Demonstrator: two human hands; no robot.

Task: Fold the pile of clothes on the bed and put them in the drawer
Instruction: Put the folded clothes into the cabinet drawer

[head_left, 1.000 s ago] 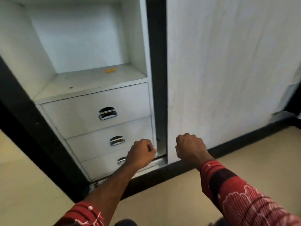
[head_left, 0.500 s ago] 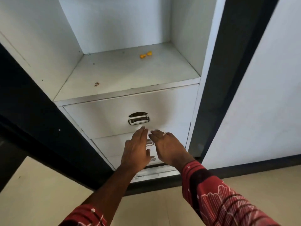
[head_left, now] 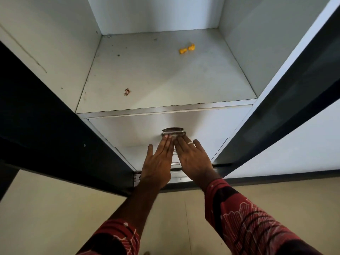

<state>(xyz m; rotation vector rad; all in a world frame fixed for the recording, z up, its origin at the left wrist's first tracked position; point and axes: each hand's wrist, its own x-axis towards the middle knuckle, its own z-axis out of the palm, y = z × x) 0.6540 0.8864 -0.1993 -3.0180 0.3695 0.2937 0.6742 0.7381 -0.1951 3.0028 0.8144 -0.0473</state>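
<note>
A white wardrobe stands open in front of me, with a stack of drawers at its base. The top drawer [head_left: 128, 129] is closed and has a metal handle [head_left: 173, 132] at its middle. My left hand [head_left: 159, 162] and my right hand [head_left: 193, 161] reach side by side toward that handle, fingers straight, fingertips touching its lower edge. A ring shows on my right hand. Two lower drawer handles peek out between my hands. No clothes or bed are in view.
Above the drawers a white shelf [head_left: 156, 80] carries two small yellow scraps [head_left: 186, 48] and a reddish stain [head_left: 127, 92]. Dark door frames [head_left: 46, 135] flank the opening on both sides. Beige floor [head_left: 46, 208] lies below.
Both hands, curled as fists low near the bottom drawer a second ago, have opened and risen to the top drawer's handle. My view has moved closer and tilted down.
</note>
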